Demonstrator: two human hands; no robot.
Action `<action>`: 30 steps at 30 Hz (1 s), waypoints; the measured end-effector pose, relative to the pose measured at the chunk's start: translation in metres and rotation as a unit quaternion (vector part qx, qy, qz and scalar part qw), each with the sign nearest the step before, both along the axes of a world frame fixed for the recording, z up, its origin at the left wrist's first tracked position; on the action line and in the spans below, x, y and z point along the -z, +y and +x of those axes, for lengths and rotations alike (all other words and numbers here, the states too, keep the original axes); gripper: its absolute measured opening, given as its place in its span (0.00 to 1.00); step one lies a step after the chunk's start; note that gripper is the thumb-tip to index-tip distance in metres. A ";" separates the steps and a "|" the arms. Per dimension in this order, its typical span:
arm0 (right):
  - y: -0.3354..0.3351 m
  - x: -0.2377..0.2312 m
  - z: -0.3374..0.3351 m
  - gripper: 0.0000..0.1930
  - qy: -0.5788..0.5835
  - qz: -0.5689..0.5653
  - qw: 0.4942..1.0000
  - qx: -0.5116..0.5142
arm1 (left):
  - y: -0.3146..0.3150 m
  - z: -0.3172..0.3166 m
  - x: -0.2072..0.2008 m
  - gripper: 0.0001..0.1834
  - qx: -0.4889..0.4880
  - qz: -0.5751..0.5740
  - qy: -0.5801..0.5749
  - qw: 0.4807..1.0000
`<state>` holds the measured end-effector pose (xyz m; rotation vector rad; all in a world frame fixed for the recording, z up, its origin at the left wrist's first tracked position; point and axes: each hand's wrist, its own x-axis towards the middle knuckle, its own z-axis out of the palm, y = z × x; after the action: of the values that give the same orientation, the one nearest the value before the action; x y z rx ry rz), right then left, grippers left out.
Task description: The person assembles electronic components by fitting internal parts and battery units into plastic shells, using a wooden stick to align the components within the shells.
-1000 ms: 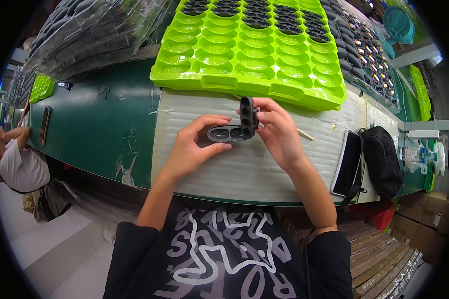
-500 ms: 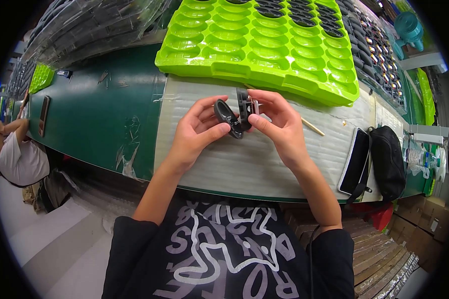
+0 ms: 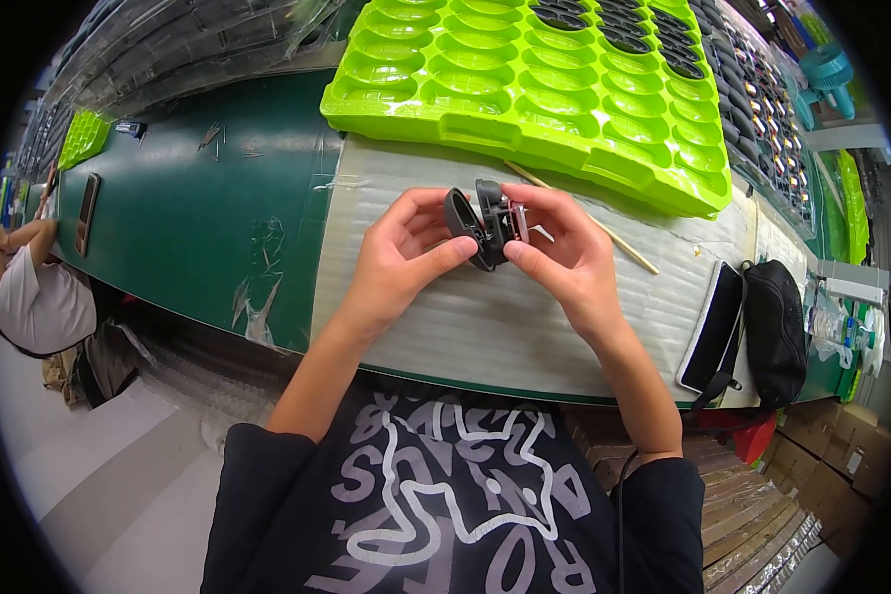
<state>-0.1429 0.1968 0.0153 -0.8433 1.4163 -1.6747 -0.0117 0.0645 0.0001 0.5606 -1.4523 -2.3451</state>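
Observation:
Above the pale foam mat [image 3: 445,337], my two hands hold the two parts of a small dark device edge to edge. My left hand [image 3: 394,255] pinches an oval dark grey shell [image 3: 461,220] between thumb and fingers, its hollow side turned right. In my right hand [image 3: 567,247] is a black inner part [image 3: 492,210] with a pinkish, shiny piece [image 3: 520,220] on its right side. The parts stand on edge close together, nearly touching at the bottom and spread apart at the top. Fingers hide some of both.
A bright green tray [image 3: 465,129] with oval pockets, several filled with dark parts, lies beyond my hands. A thin stick [image 3: 624,247] rests on the mat. At right are a white-edged tablet-like object [image 3: 708,332] and a black pouch [image 3: 774,332]. Another person [image 3: 40,297] sits far left.
The shell and the inner part have come closer together, with the shell turned more upright. The whole view has shifted slightly, and more of the thin stick shows behind my right hand.

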 end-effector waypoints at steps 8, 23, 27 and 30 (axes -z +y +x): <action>-0.002 0.002 0.001 0.21 0.030 0.013 0.999 -0.001 | 0.001 -0.001 0.002 0.23 -0.002 -0.014 0.004 1.000; -0.002 0.007 0.001 0.21 0.056 0.004 0.998 -0.009 | 0.000 -0.002 -0.001 0.22 0.003 0.003 -0.022 1.000; -0.002 0.007 0.001 0.21 0.033 0.011 0.999 -0.011 | 0.000 -0.002 0.000 0.22 -0.002 0.006 -0.019 1.000; -0.002 0.007 0.000 0.21 0.029 0.014 0.999 -0.012 | 0.001 -0.003 0.001 0.21 -0.007 0.000 -0.011 1.000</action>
<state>-0.1425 0.1945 0.0087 -0.8958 1.4608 -1.6209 -0.0144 0.0651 -0.0011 0.5951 -1.4529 -2.3355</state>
